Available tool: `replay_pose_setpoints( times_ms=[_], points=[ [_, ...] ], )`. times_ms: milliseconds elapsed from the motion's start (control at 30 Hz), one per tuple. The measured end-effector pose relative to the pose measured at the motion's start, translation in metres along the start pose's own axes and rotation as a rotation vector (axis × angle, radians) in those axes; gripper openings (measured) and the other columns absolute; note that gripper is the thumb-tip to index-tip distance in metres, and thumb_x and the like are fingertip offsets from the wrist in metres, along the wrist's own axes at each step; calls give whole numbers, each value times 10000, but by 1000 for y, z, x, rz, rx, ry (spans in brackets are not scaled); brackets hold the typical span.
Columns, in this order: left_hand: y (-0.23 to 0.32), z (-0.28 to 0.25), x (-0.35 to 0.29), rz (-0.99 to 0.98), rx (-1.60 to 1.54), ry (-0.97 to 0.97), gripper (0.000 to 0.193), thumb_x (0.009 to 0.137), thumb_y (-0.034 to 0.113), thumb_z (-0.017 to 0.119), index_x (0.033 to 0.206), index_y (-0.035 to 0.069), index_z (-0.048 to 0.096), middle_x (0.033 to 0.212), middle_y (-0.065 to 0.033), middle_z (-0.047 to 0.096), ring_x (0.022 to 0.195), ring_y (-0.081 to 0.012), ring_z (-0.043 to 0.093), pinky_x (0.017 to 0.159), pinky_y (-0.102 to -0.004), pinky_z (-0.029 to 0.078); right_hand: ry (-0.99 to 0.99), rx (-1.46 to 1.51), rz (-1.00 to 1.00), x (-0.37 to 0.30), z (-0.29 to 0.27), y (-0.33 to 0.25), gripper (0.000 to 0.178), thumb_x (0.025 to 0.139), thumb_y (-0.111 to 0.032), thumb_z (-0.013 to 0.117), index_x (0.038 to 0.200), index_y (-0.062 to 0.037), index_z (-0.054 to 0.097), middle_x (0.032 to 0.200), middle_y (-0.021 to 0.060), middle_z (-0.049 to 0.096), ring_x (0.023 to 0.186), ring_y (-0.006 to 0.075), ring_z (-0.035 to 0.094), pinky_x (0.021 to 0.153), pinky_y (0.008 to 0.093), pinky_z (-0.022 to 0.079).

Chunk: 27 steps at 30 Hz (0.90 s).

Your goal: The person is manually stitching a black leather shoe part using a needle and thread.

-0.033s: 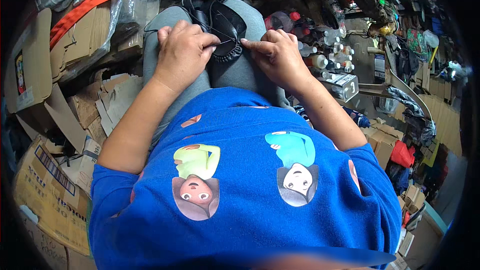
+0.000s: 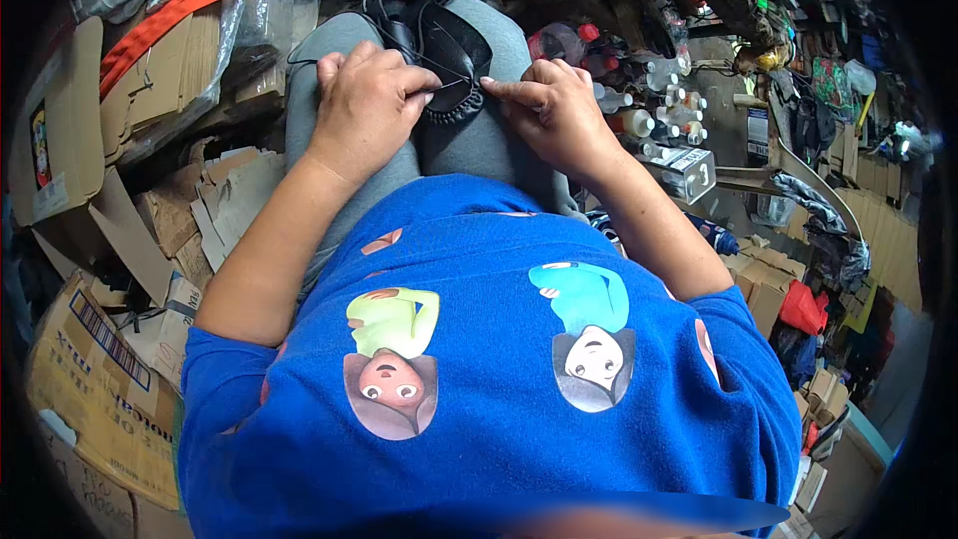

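Observation:
A black shoe rests between my grey-clad knees, its ridged rim turned toward me. Dark thread loops over it and runs taut between my two hands. My left hand is closed beside the shoe's left side, thumb and forefinger pinching the thread, with a loose end sticking out on its far left. At the shoe's right edge, my right hand is closed too, its fingertips pinched at the thread where it meets the rim. Whether a needle is in either hand is too small to tell.
Several small bottles and a clear rectangular container stand to the right of my knees. Cardboard boxes and flattened card crowd the left, with an orange strap above them. A hammer-like wooden handle lies at right.

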<state>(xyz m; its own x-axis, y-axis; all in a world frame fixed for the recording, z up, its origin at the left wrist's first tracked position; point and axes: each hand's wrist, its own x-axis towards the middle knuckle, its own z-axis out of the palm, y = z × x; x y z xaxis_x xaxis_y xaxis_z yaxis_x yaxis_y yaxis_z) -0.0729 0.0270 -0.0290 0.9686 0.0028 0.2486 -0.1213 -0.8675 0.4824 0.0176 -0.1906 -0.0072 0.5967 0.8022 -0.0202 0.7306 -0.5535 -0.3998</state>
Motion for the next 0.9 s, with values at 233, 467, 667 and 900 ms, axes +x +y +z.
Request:
replay_pose_setpoints(
  times_ms=[233, 467, 667, 900],
  points=[
    [-12, -3, 6, -17, -131, -44, 143, 723, 152, 704, 860, 189, 721, 762, 25, 584, 870, -166, 529, 839, -347, 306, -106, 417, 86, 16, -7, 27, 434, 735, 18, 591, 1107, -184, 689, 754, 56, 538, 835, 200, 542, 756, 286, 447],
    [-10, -12, 3, -43, -16, -53, 130, 731, 175, 702, 857, 207, 716, 798, 22, 613, 905, -188, 533, 853, -406, 299, -24, 33, -85, 8, -6, 12, 396, 770, -67, 631, 1131, -225, 672, 759, 36, 525, 796, 211, 524, 765, 359, 370],
    [-7, -5, 9, -52, -12, -54, 140, 734, 157, 694, 871, 176, 721, 791, 1, 609, 895, -195, 531, 858, -394, 306, 0, -6, -70, 4, -1, 11, 387, 773, -99, 637, 1128, -249, 671, 777, 35, 539, 810, 224, 533, 787, 381, 358],
    [-18, -3, 16, -19, -355, -70, 140, 730, 101, 687, 856, 148, 726, 755, -15, 575, 835, -189, 521, 769, -332, 369, -190, 449, 91, 19, -10, 28, 428, 764, 53, 556, 1093, -182, 696, 805, 39, 525, 841, 165, 522, 791, 266, 428]
  ],
)
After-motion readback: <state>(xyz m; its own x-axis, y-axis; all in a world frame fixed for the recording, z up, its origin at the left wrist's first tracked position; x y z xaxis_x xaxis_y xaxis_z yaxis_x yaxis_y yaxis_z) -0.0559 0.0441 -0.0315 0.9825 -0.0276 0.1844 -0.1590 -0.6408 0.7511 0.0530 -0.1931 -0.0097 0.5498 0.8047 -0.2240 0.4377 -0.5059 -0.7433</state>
